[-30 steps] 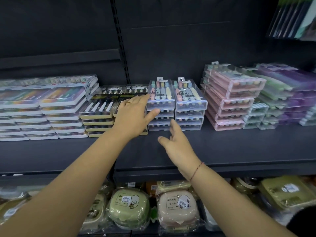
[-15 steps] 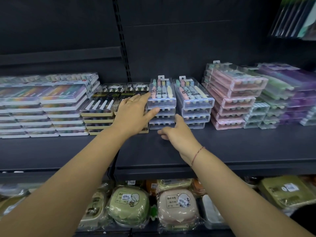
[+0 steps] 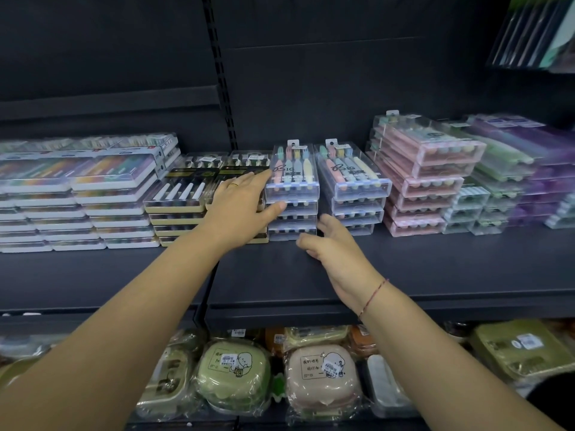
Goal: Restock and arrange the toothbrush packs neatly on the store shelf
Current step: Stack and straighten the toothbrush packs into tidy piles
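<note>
Fingers (image 3: 255,179) straight, our left hand (image 3: 239,206) presses the toothbrush stack (image 3: 294,181) beside black packs (image 3: 183,191); our right hand (image 3: 337,248) curls loosely near its right.

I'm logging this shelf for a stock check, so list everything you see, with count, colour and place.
clear toothbrush packs: two stacks, pastel brushes, shelf centre
black-and-gold packs: two stacks, left of centre
white-tray packs: several stacks, multicoloured, far left
pink packs: one stack, right of centre
green packs: blurred stacks, far right
purple packs: blurred stacks, far right
shelf: one, dark grey, under the packs
wrapped boxes: several, green and pink in front, lower shelf
left grip: one, open, touching left clear stack
right grip: one, open, at that stack's lower right corner
</note>
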A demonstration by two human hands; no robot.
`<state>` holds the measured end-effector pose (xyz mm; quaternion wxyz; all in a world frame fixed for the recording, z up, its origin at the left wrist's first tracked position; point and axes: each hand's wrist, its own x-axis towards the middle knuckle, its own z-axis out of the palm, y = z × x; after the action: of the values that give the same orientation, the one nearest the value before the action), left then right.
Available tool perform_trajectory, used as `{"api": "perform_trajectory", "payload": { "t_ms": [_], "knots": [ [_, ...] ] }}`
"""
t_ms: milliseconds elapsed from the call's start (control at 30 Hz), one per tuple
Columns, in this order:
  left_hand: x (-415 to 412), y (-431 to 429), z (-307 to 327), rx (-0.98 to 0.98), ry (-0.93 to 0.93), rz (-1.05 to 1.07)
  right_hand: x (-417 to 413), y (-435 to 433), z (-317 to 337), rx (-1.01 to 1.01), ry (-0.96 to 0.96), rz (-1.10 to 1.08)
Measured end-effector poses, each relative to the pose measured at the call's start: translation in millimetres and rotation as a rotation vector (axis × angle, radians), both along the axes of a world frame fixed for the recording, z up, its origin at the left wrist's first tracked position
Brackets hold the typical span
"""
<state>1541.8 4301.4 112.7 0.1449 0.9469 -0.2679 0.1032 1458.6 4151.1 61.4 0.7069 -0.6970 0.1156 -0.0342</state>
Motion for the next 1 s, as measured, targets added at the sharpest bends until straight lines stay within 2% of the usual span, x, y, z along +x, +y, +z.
{"api": "perform_trajectory", "payload": {
  "t_ms": [233, 300, 400, 467, 533, 667, 1000],
  "knots": [
    [1, 1, 2, 0.042, 0.002, -0.006, -10, 0, 4, -0.003, -0.012, 0.044],
    [2, 0, 2, 0.061, -0.007, -0.006, -18, -3, 7, -0.126, -0.006, 0.037],
    [4, -2, 4, 0.069, -0.037, -0.001, -35, -19, 11, -0.316, -0.057, -0.175],
    [4, -6, 5, 0.062, -0.099, -0.005, -40, -34, 10, -0.348, -0.105, -0.353],
    [3, -15, 6, 0.063, -0.155, -0.040, -37, -45, 5, -0.377, -0.083, -0.386],
    [2, -35, 4, 0.109, -0.168, -0.129, -21, -52, -2, -0.332, -0.034, -0.294],
    [4, -41, 4, 0.092, -0.157, -0.142, 17, -78, -5, -0.132, -0.037, -0.280]
  ]
}}
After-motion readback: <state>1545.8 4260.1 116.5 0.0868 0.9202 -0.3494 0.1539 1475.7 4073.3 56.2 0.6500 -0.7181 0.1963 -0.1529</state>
